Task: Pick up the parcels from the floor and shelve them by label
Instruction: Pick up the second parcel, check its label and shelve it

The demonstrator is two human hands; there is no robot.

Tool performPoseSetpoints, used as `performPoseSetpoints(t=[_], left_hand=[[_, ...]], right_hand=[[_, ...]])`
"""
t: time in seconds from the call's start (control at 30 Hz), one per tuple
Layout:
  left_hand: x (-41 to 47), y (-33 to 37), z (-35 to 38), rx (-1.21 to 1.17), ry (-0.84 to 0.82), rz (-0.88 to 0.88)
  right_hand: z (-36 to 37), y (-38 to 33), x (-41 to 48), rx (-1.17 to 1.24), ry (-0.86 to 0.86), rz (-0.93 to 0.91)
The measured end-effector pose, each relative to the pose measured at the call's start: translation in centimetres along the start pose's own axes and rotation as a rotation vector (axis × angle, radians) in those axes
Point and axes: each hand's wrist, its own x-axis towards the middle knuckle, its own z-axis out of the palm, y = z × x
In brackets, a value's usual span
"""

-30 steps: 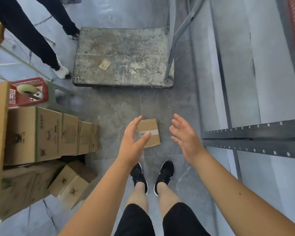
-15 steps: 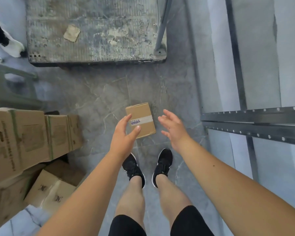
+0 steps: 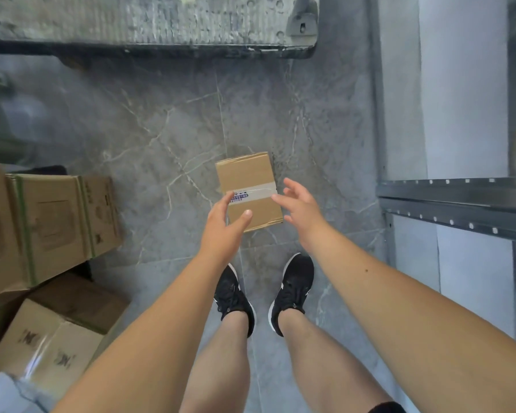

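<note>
A parcel [image 3: 248,190] is being reached for; the pickup step is judged to be in hand. It is lying flat on the floor [image 3: 161,129], just ahead of the shoes [image 3: 292,290]. Both hands are being held spread, nothing gripped: the left hand [image 3: 222,225] over its near left corner, the right hand [image 3: 301,208] at its right edge. Next, both sides are needing to be clasped. Plain brown cardboard is showing, banded by clear tape over a small printed label.

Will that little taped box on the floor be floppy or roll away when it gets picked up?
Probably neither. The small cardboard parcel has flat sides and lies flat on the floor, so it shouldn't roll. Its taped, square edges look stiff. It's small between the left hand and right hand, so likely light.
</note>
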Motion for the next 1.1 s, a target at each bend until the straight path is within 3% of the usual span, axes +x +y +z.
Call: performPoseSetpoints(t=[0.37,0.53,1.1], left_hand=[[9.6,-5.6,2.4,-0.025,0.109,-0.067],[12.8,-6.5,3.1,-0.239,0.143,-0.197],[14.7,-6.8,5.5,-0.330,0.190,-0.265]], right_hand=[[1.1,4.4,10.2,-0.105,0.016,-0.041],[1.3,5.6,13.3,-0.134,-0.008,-0.007],[2.5,6.7,15.4,-0.161,-0.053,-0.009]])
